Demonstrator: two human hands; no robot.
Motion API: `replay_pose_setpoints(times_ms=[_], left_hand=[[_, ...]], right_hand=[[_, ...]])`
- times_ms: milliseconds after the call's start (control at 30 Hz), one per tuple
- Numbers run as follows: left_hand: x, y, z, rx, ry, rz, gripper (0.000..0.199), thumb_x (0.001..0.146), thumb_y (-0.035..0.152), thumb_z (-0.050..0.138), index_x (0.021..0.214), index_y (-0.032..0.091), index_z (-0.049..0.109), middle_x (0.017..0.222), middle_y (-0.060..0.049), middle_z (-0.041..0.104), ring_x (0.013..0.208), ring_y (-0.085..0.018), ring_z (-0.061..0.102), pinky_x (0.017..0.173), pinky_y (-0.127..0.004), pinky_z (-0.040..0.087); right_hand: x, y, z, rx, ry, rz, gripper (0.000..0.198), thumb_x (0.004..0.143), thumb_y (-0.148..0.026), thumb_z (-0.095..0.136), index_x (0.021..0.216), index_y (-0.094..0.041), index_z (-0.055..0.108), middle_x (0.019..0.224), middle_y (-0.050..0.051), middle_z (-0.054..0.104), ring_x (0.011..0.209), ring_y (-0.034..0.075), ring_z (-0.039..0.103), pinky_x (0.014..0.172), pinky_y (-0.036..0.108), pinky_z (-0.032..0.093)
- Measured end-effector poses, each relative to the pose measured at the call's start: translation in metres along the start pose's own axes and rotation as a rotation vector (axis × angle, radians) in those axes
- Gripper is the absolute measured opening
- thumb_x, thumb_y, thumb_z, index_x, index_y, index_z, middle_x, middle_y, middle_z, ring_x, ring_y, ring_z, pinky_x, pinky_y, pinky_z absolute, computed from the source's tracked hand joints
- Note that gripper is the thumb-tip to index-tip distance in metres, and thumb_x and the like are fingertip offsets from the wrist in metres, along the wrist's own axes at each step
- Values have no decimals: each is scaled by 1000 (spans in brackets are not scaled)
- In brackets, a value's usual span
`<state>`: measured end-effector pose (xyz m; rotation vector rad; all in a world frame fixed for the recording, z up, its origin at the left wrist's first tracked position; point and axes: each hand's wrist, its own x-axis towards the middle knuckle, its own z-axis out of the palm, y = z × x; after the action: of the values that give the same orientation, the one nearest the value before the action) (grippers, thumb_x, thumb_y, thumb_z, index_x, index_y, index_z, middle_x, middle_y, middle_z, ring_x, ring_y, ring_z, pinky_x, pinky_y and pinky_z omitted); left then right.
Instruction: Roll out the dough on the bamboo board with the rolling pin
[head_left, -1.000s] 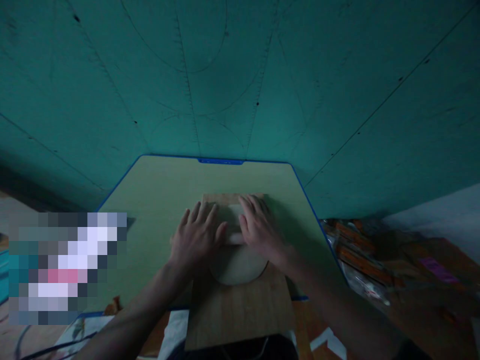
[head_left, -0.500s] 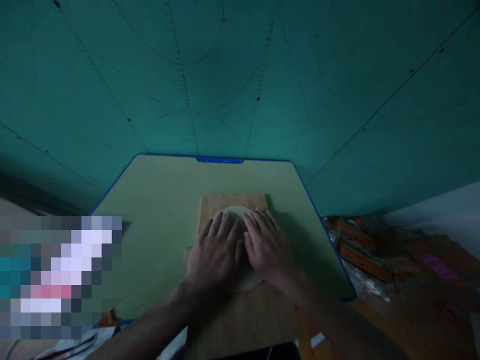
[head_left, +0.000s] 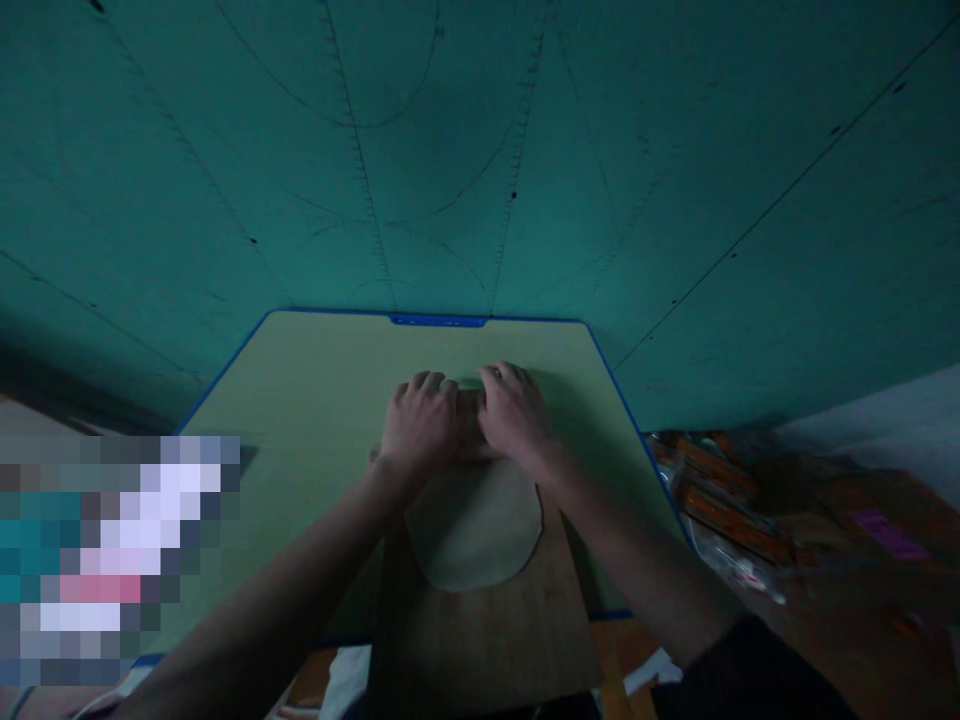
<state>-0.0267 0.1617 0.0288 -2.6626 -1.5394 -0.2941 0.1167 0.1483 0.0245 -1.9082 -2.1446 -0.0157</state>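
A flat, roundish sheet of pale dough (head_left: 476, 525) lies on a wooden board (head_left: 487, 645). Past its far side, a wooden rolling pin (head_left: 474, 446) runs crosswise, mostly hidden beneath my palms; a short end shows left of my left wrist. My left hand (head_left: 424, 415) bears down on the pin, fingers bent forward at the board's far end. Beside it, my right hand (head_left: 516, 405) presses the pin likewise, its fingers curled over. Only a narrow gap separates the two hands.
Under the board is a pale tabletop (head_left: 315, 400) with a blue rim, set against a green wall (head_left: 450, 180). Plastic-wrapped orange items (head_left: 731, 510) and cardboard lie to the right. A blurred-out patch (head_left: 120, 560) covers the left side.
Both hands have moved forward, away from me, to the board's far end, and the pin's end has shifted with them. Their fingers are more bent now, and more dough is uncovered.
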Motion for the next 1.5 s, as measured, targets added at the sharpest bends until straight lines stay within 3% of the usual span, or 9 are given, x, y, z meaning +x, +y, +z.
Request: replay_pose_setpoints(times_ms=[167,267,467,667,833,967,1067,1367,1500], left_hand=[[-64,12,-2,-65,-19,73,33,104,28,38,118,16,64,133,-15,64,133,-34,53,103,-49,49],[-79,11,-1,-58,-25,90,38,105,32,34,120,14,64,138,-17,62,139,-36,48,110,-54,43],[-30,-3,5,-21,-33,-8,38,102,28,37,126,11,62,136,-20,61,132,-37,53,103,-49,48],[22,-16,10,-25,-99,-103,34,97,24,40,115,10,66,121,-20,67,113,-35,63,88,-47,54],[-6,-9,2,-22,-63,-59,37,101,27,38,122,10,63,129,-19,64,121,-34,59,97,-46,51],[-52,-3,1,-50,-31,35,38,103,31,38,124,12,63,136,-17,62,135,-36,50,107,-49,44],[-62,-2,3,-57,-4,46,40,102,30,39,130,11,60,142,-17,59,137,-38,49,109,-53,42],[19,-13,7,-6,-131,-116,36,98,27,42,124,13,63,130,-19,63,118,-33,61,95,-44,50],[28,-14,2,8,-113,-150,35,97,24,41,120,11,64,125,-19,65,114,-32,63,92,-44,51]], right_hand=[[-71,-11,0,21,57,-119,41,102,-24,40,135,-10,57,133,16,63,129,32,52,117,48,33],[-89,-13,0,9,65,-120,46,104,-32,38,141,-10,54,142,16,58,136,32,47,121,50,28],[-38,-2,3,5,21,-98,45,100,-22,41,141,-9,54,141,20,57,133,32,49,116,49,35],[16,8,6,-2,2,75,33,93,-20,49,121,-12,64,123,19,62,116,31,57,103,45,44],[-13,2,1,15,31,10,34,96,-20,45,125,-13,62,129,17,62,118,28,57,103,43,45],[-62,-7,-1,-10,-3,-70,43,103,-34,41,136,-13,58,136,17,61,130,31,51,115,50,34],[-72,-11,-2,-46,-12,-72,46,103,-35,41,140,-13,56,141,17,58,136,32,46,118,51,29],[15,7,4,-24,23,43,29,91,-20,50,115,-16,66,119,15,65,110,28,58,97,41,44],[27,6,2,-29,32,76,26,91,-19,49,110,-14,66,117,16,65,109,28,59,95,41,45]])
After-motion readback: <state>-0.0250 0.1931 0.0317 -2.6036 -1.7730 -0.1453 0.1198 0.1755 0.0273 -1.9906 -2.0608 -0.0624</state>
